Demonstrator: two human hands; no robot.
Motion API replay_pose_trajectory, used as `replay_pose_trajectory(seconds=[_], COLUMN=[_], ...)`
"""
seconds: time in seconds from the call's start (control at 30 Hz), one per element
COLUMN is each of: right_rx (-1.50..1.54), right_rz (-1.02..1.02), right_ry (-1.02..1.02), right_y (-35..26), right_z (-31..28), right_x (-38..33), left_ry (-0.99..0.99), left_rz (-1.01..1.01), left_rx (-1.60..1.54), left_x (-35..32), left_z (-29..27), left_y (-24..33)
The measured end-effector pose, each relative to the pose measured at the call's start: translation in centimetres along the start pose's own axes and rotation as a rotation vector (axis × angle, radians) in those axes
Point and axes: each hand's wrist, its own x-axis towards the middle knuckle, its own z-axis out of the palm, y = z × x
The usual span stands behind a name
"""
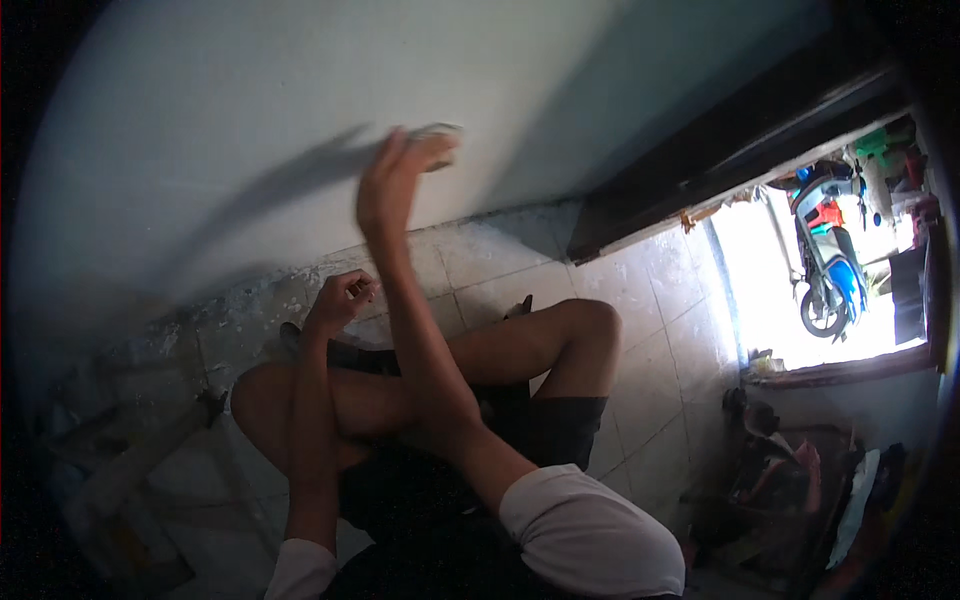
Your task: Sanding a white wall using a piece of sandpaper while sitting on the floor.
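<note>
My right hand (390, 190) is raised in front of the pale wall (250, 80). Its fingers are closed around a small flat thing (442, 131) with a dark rim, too blurred to name, close to or against the wall's surface. Lower and to the left, my left hand (342, 303) hovers above my legs near the foot of the wall. Its fingers are loosely curled and nothing shows in them. Shadows of the right arm and hand fall across the wall.
My bent legs (540, 345) are folded on the tiled floor (640, 370). A dark wooden frame (700, 165) edges a bright doorway at right, with a blue motorcycle (835, 265) outside. Cluttered items (780, 470) lie at lower right; wooden pieces (150, 460) stand at lower left.
</note>
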Motion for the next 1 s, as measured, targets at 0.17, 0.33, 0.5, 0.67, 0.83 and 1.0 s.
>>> replay_pose_trajectory(seconds=[0.17, 0.33, 0.5, 0.67, 0.83, 1.0], right_rx=[-0.110, -0.200, 0.242, 0.127, 0.582, 0.876], right_rz=[0.008, 0.154, 0.398, 0.422, 0.697, 0.754], right_ry=[-0.089, -0.261, 0.053, 0.009, 0.189, 0.242], right_y=[2.4, 4.6, 6.5, 9.8, 12.3, 12.2], right_z=[1.4, -1.1, -2.2, -0.2, -0.9, -3.2], right_x=[-2.4, -1.4, -0.2, -1.9, -1.7, -0.3], left_ry=[-0.024, -0.100, -0.087, -0.046, -0.072, -0.053], left_rz=[0.028, 0.002, -0.085, -0.067, -0.123, -0.156], left_rx=[0.098, -0.038, -0.010, 0.010, 0.108, 0.005], left_x=[0.7, 0.9, 0.7, 0.8, 0.9, 0.9], left_z=[0.3, 0.2, 0.2, 0.2, 0.4, 0.5], left_y=[-0.5, -1.0, -1.1, -1.2, -1.3, -1.9])
